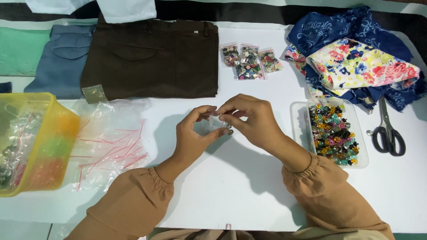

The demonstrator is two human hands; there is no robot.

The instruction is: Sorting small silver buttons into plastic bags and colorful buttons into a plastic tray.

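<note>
Both hands meet over the white tabletop (249,186), pinching one small clear plastic zip bag (212,123) between them. The left hand (192,135) grips the bag's near-left edge with thumb and fingers pressed together on the plastic; the right hand (253,119) pinches the bag's top edge from the right, fingertips closed on it. A couple of small dark round buttons (229,129) show at the bag's lower right corner, just under the right fingertips; whether they sit inside the bag or against it is hard to tell. Just right of the grip sits a clear rectangular plastic tray (297,116) filled with mixed coloured buttons. Further right lie black-handled scissors (388,133), and beyond those, up and right of the grip, a heap of blue and floral printed fabric (356,58). Straight beyond the grip lie three small filled zip bags of buttons (249,61), side by side and touching. Up and left of the grip are folded dark brown trousers (151,60), with folded blue trousers (62,60) beside them. Left of the grip is a loose pile of empty clear zip bags with red strips (111,142), and past that a translucent yellow plastic tub (49,142). Tan sleeves (133,200) cover both forearms.
</note>
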